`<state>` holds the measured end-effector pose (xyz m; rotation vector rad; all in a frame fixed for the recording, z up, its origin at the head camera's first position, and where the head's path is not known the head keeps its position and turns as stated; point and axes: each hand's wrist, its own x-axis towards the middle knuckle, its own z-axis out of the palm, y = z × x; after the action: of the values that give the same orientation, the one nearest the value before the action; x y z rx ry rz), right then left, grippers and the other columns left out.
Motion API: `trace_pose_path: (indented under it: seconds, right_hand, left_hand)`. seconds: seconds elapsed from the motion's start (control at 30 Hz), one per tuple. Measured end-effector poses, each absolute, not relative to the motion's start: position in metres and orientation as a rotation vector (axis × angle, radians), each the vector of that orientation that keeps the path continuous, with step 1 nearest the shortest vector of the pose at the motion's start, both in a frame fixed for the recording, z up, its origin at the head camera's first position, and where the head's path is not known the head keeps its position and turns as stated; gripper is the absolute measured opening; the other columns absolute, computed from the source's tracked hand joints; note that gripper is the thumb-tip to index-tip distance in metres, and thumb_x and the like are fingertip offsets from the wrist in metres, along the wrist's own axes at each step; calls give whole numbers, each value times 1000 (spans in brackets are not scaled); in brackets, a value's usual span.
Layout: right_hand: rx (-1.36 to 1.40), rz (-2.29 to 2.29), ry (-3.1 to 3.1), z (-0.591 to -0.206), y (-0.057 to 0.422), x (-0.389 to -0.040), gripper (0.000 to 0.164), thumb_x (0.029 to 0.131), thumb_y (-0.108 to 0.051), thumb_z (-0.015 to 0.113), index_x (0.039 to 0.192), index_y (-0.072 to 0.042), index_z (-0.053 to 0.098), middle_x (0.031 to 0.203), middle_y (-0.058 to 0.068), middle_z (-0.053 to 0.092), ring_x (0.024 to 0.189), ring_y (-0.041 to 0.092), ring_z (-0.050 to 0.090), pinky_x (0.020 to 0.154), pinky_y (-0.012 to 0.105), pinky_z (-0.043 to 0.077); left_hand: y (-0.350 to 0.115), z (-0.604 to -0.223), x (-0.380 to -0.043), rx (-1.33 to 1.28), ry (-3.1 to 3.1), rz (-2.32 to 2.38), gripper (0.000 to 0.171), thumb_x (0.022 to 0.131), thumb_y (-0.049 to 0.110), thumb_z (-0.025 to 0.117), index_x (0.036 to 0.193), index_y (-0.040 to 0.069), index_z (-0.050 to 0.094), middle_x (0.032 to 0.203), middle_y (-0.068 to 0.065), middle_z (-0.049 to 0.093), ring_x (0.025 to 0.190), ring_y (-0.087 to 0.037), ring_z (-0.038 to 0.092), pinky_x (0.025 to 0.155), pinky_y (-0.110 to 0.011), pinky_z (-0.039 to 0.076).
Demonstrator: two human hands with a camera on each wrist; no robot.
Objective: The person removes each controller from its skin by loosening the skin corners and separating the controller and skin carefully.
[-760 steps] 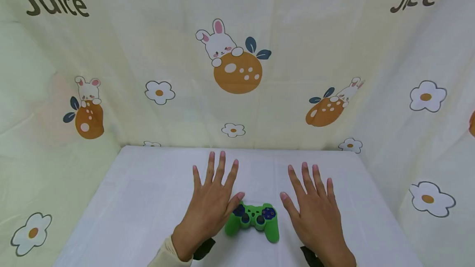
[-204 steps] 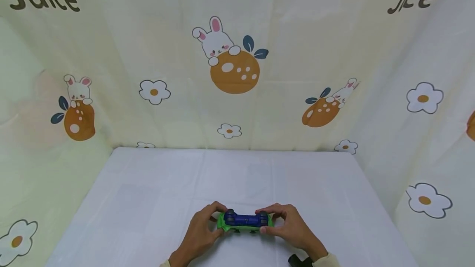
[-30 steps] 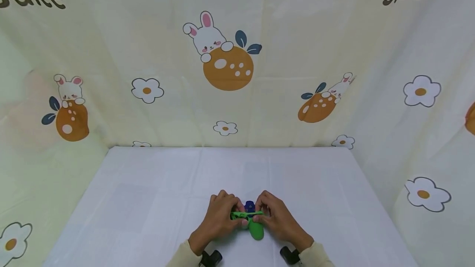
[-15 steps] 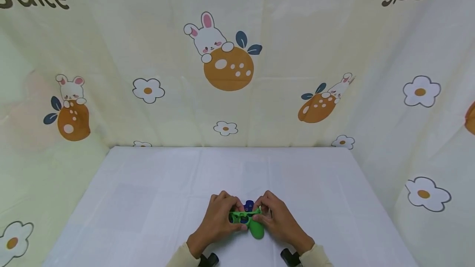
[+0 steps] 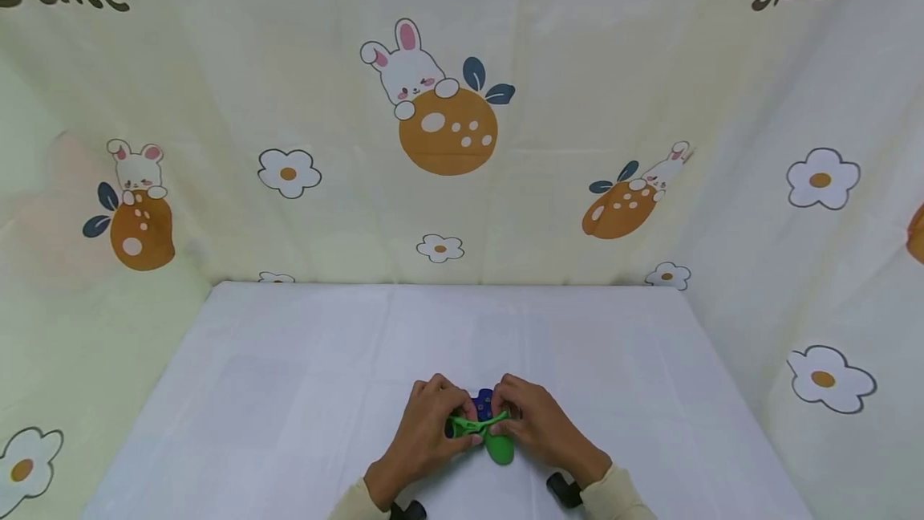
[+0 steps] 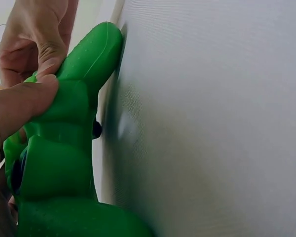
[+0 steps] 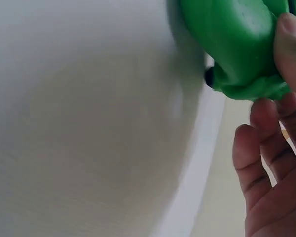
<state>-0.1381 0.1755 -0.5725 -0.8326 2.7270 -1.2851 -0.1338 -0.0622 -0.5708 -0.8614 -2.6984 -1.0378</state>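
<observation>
A game controller (image 5: 484, 401) with a dark blue body sits between my hands, low at the middle of the head view. Its green, rubbery cover (image 5: 500, 449) is partly pulled away from the body, its edge stretched in a band between the hands. My left hand (image 5: 431, 424) pinches the cover at the left, thumb on the green in the left wrist view. My right hand (image 5: 540, 428) pinches the stretched edge at the right. In the right wrist view, its thumb and fingertips hold the green cover (image 7: 237, 44). The hands hide much of the controller.
A white cloth covers the table (image 5: 303, 359) under the controller. A patterned curtain (image 5: 332, 87) hangs behind it and at both sides. Black wrist cameras (image 5: 565, 491) sit at the cuffs of the beige sleeves.
Long before, the controller lay face up between spread hands; later both hands held its ends. Within the last second, the cover's opening between the hands has narrowed and twisted; the hands barely moved.
</observation>
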Motion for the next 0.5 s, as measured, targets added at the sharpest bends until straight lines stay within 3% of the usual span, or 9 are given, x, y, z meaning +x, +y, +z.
trace_pose_path:
  seconds: [0.3, 0.5]
  right_hand:
    - [-782, -1195, 2876, -578, 168, -124, 29, 90, -20, 82, 98, -26, 54, 91, -17, 49, 79, 0, 47, 70, 18, 45]
    - [-737, -1195, 2868, -578, 168, -119, 30, 87, -21, 86, 99, -27, 59, 91, -17, 50, 78, 0, 47, 69, 19, 45]
  left_hand:
    - [-59, -572, -131, -845, -2666, -975, 38, 76, 33, 96, 82, 30, 59, 76, 23, 56, 84, -2, 41, 81, -27, 33]
    - [-57, -575, -127, -846, -2638, -945, 36, 76, 31, 96, 80, 31, 60, 77, 23, 61, 83, -1, 42, 78, -24, 32]
